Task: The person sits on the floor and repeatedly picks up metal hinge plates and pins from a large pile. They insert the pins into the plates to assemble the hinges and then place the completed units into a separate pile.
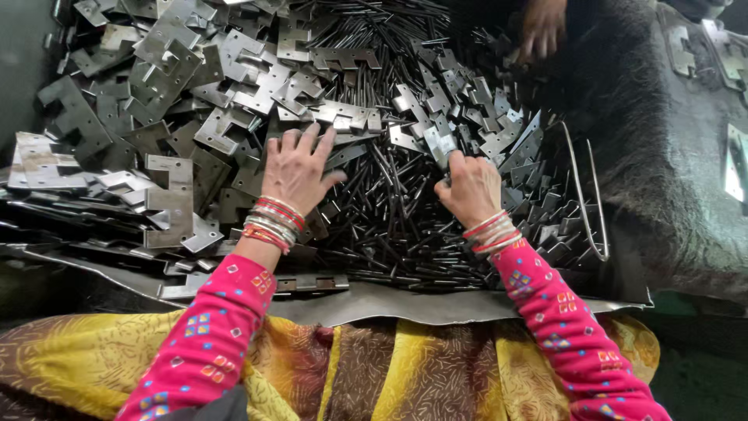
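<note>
Nearest, the metal sheet's [467, 306] front edge. Left hand [294, 173] lies flat, fingers spread, on the thin dark rods [389, 218] mid-sheet. Right hand [470, 189] pinches a small notched plate [440, 144]. Beyond, large plates [167, 199] pile left; another person's hand [541, 27] works the far edge.

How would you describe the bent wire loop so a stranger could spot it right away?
Start at the heap of dark metal pins, then look past the right hand to the pile's right edge. The wire loop lies there: one long, thin, pale U-shaped rod among short pins and flat brackets.

support: bent grey metal sheet [436, 306] across my lap | load: thin dark steel pins [389, 226], notched flat steel plates [171, 199]
</note>
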